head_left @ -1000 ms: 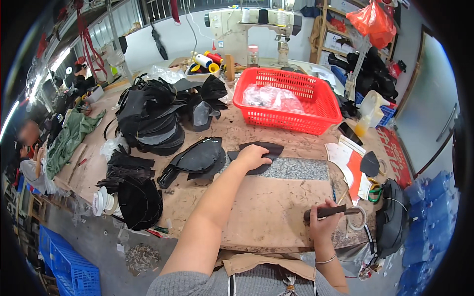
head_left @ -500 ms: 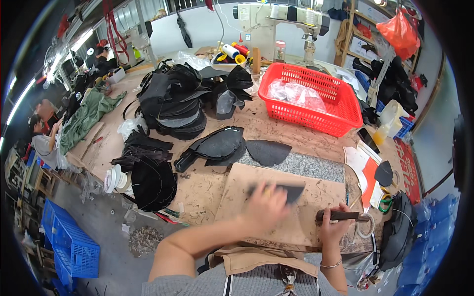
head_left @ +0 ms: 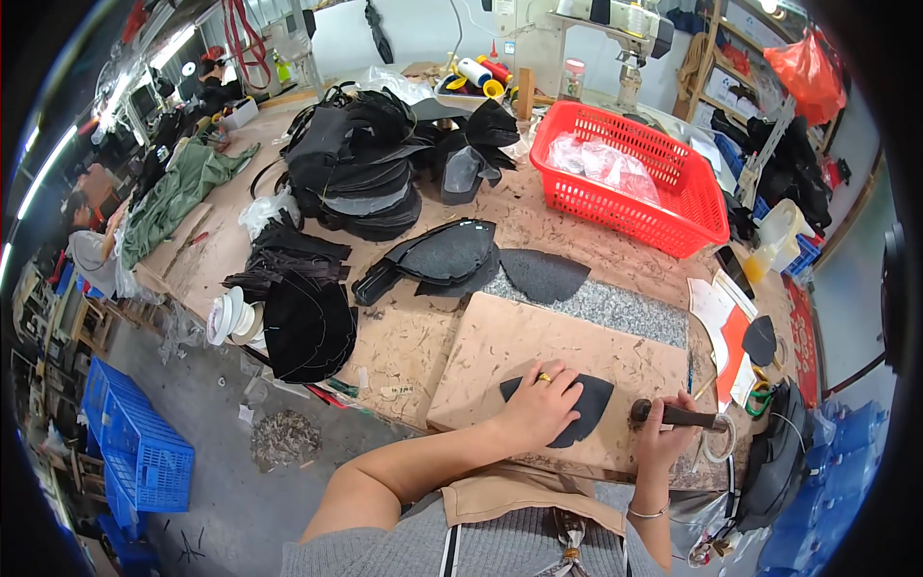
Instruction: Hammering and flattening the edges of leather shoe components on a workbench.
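Black piece [head_left: 588, 412] laid near the desk's [head_left: 392, 338] near edge, your left hand [head_left: 541, 411] spread on it; right hand [head_left: 663, 439] grips the tool [head_left: 694, 417], off the piece; stack [head_left: 361, 168] toward far edge untouched.

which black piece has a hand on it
The black piece on the tan board, under the left hand; others, like the farther piece on the speckled slab, lie untouched.

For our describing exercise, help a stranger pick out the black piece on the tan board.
Find the big red basket, then look below it in the picture, past the speckled grey slab, to the tan board. There lies a flat black piece, the only one under the left hand.
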### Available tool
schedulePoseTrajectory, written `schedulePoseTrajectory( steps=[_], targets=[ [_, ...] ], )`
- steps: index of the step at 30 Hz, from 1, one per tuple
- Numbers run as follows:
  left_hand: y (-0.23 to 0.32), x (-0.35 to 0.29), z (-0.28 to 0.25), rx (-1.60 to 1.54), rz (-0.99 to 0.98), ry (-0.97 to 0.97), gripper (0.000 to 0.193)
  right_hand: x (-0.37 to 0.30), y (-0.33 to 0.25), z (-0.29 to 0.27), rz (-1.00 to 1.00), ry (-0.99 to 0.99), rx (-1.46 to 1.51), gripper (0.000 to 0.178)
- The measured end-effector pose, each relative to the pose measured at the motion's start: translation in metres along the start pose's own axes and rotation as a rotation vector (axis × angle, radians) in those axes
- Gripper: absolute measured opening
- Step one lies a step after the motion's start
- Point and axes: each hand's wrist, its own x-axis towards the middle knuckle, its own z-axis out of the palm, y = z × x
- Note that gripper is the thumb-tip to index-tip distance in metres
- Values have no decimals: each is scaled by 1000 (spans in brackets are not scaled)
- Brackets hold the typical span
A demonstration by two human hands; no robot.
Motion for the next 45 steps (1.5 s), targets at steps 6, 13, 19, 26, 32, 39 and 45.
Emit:
schedulePoseTrajectory(
  steps=[6,13,19,26,32,39,45],
  targets=[
    [-1,0,3,-14,42,87,38,8,-8,0,-34,2,-171,40],
    [-10,26,12,-131,34,14,44,8,-9,0,-49,5,-189,40],
    [-17,55,-1,-418,-235,-153,47,9,-13,1,-73,14,-171,40],
    [-19,62,0,-382,-154,-162,28,6,-11,-3,-89,25,-151,38],
    [-14,36,19,-360,33,150,15,9,-12,-1,-80,3,-93,39],
    [-6,41,15,-290,132,115,12,27,-24,-15,-111,-127,-147,30],
    [-6,46,10,-373,96,33,6,21,-23,-9,-95,-32,-133,28]
  ],
)
